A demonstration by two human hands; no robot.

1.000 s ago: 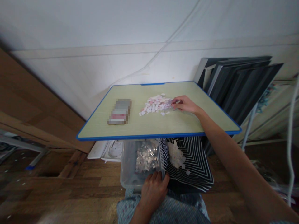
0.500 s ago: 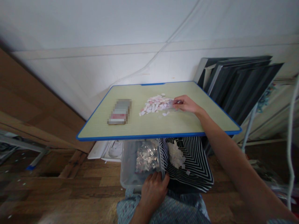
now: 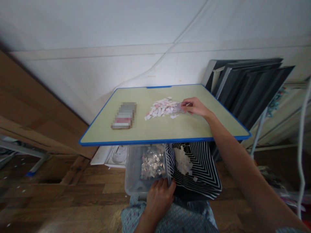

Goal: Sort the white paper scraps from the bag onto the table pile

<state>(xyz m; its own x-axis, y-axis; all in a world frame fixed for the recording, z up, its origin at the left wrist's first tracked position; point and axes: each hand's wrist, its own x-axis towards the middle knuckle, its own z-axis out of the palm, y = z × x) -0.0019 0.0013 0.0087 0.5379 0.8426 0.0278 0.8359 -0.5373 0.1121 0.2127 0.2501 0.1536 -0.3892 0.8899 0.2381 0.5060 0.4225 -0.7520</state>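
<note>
A loose pile of small white and pink paper pieces (image 3: 161, 108) lies on the pale yellow-green tabletop (image 3: 145, 132) with a blue edge. My right hand (image 3: 194, 106) is at the pile's right end, its fingers pinched on a thin, see-through plastic bag (image 3: 179, 107); the bag's contents are unclear. Below the table, my left hand (image 3: 160, 194) is closed over the near right corner of a clear plastic bin (image 3: 132, 181). Inside the bin sits a shiny clear bag of small pieces (image 3: 152, 163). A blurred-out phone-shaped object (image 3: 123, 116) lies at the table's left.
Beside the bin, a black-and-white striped bag (image 3: 204, 168) holds a heap of pale scraps (image 3: 183, 161). Dark flat panels (image 3: 247, 84) lean at the right. Brown cardboard (image 3: 36, 94) stands left, and a white cable (image 3: 157, 61) runs along the wall.
My right hand has shifted slightly right, drawing the clear plastic bag with it at the pile's edge. The left hand stays on the bin.
</note>
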